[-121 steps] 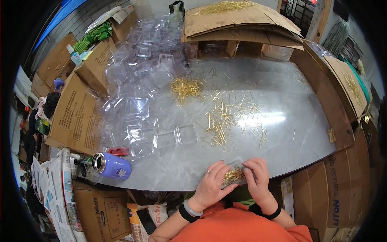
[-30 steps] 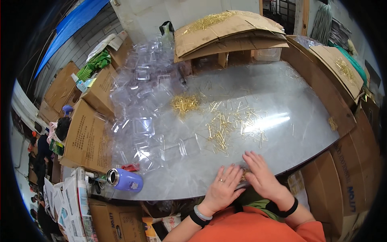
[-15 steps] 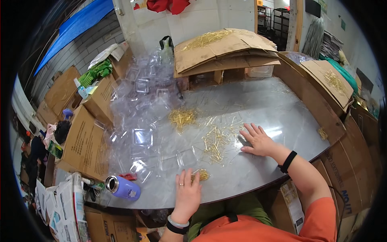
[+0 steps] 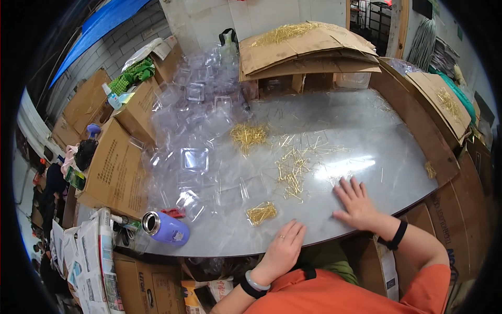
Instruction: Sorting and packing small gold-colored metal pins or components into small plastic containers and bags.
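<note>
My left hand (image 4: 283, 247) rests at the near edge of the grey table (image 4: 334, 112), fingers stretched out side by side, with nothing visible in it. To its upper left lies a small neat bundle of gold wire hooks (image 4: 261, 213). My right hand (image 4: 357, 207) lies palm down on the tabletop with its fingers spread. Left of that hand is a loose scatter of gold wire hooks (image 4: 293, 172), some fanned out singly toward the back. Farther back sits a denser heap of gold wire pieces (image 4: 249, 136).
Clear plastic boxes (image 4: 194, 159) cover the table's left side. A purple bottle (image 4: 167, 230) without a lid stands at the front left, beside a red object (image 4: 173, 212). Cardboard (image 4: 314, 47) roofs the back; a cardboard wall (image 4: 423, 131) borders the right. Boxes (image 4: 112, 172) stand left.
My left hand has left the small bundle and moved right to the table's near edge. My right hand has drawn back toward me, away from the scattered hooks. The view has shifted slightly.
</note>
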{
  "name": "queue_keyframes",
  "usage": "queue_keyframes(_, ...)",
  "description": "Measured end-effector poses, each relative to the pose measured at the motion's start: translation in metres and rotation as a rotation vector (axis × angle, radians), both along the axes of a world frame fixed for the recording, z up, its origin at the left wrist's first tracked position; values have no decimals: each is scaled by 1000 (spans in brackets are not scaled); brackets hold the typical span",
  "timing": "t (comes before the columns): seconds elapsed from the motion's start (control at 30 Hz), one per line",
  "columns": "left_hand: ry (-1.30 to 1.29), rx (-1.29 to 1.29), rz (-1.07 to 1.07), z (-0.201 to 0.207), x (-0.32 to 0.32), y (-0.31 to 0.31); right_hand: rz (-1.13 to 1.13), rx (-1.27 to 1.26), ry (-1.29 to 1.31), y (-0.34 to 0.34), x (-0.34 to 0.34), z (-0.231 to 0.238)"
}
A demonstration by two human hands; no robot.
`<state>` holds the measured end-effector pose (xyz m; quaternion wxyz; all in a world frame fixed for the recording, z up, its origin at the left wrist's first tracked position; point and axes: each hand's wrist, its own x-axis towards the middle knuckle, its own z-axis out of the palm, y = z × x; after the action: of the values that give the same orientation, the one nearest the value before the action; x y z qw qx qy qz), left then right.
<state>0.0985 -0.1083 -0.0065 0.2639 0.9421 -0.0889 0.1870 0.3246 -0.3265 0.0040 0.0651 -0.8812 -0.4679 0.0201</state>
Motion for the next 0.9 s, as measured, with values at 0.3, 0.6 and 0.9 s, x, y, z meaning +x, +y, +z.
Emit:
queue_keyframes(0.3,18,141,67,7,32,-17,91,281,42,6,-26,3)
queue_keyframes(0.6,-1,-14,110,-1,39,-11,341,453,232,18,-31,-2)
queue_keyframes(0.9,40,-20,198,17,41,-12,-509,377,-109,-31,10,-19)
